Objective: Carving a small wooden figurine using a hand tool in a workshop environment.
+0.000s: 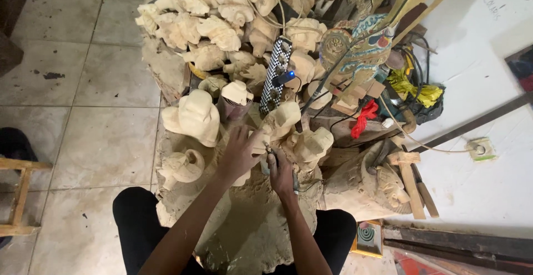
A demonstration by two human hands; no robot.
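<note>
Pale cream carvings [195,116], black-and-white checkered power strip [276,75], red cloth [363,116], yellow rag [413,89].

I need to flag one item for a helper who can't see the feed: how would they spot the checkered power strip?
Start at the heap of pale wooden carvings. The power strip lies along its right edge, just above the hands. It alone is long, narrow and black-and-white checkered, with a blue plug in it.
</note>
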